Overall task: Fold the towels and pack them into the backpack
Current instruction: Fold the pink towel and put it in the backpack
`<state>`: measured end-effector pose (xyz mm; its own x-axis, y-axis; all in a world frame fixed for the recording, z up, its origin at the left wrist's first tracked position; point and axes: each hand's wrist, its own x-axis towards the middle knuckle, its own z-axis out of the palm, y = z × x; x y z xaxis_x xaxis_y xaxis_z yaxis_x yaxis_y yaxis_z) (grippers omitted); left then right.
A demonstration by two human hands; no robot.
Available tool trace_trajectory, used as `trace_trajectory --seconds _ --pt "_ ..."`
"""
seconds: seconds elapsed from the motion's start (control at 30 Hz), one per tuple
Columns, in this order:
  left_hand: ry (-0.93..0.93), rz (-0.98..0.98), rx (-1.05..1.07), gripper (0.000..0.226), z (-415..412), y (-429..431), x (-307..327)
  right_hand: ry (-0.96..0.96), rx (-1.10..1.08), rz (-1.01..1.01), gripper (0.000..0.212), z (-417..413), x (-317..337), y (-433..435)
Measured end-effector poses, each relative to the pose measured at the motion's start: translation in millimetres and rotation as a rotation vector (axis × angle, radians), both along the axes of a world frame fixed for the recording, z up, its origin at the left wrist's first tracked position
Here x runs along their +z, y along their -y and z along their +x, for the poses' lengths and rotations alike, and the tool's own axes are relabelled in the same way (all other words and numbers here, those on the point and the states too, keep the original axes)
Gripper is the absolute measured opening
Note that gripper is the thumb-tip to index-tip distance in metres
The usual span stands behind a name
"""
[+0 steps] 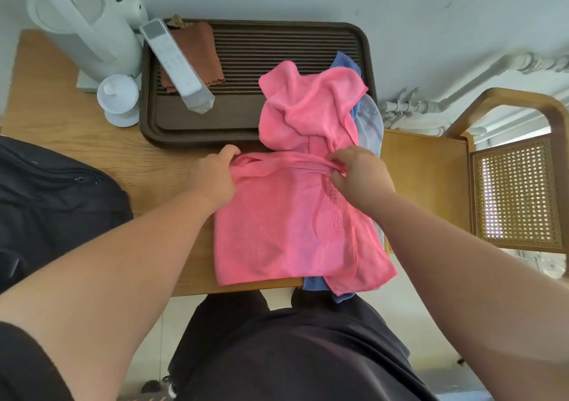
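Pink towel point(286, 231) on table point(92, 142) | left hand point(215, 177) grip pinches its folded edge | right hand point(360, 171) grip pinches same edge

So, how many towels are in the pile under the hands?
3: a pink towel on top; a blue towel beneath it, showing at both ends; a pale grey towel at the right edge. More may be hidden.

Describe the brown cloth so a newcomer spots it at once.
Find the dark slatted tray on the wooden table. In its left corner lies the brown cloth, partly under a white remote. Unlike the pink towel and blue towel to its right, it is flat and brown.
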<state>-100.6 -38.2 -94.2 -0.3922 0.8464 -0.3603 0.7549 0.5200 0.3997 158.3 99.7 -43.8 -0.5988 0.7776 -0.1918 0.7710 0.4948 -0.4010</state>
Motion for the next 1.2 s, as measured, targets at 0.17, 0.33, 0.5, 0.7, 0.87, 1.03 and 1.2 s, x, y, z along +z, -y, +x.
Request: trace_trajectory --seconds 0.17,0.33,0.5,0.7,0.87,1.03,1.2 --pt "-0.05 -0.046 -0.079 0.014 6 6 18 -0.159 -0.001 -0.043 0.03 19 12 8" --pt "-0.144 -0.069 -0.114 0.01 22 28 51 -0.319 0.089 -0.044 0.028 39 34 2" --pt "-0.247 -0.147 -0.071 0.03 37 45 85 -0.385 0.139 -0.023 0.028 53 60 -6" --pt "-0.149 0.158 0.097 0.024 50 64 138 -0.417 -0.02 -0.044 0.021 73 94 5" --pt "0.108 0.399 0.154 0.02 41 82 181 -0.584 -0.085 -0.202 0.023 80 123 33" --pt "-0.002 0.172 -0.268 0.023 11 99 221 -0.716 -0.149 -0.254 0.012 80 153 67" --pt "0.004 -0.015 -0.518 0.035 4 108 257 -0.865 -0.253 -0.345 0.004 75 176 94"
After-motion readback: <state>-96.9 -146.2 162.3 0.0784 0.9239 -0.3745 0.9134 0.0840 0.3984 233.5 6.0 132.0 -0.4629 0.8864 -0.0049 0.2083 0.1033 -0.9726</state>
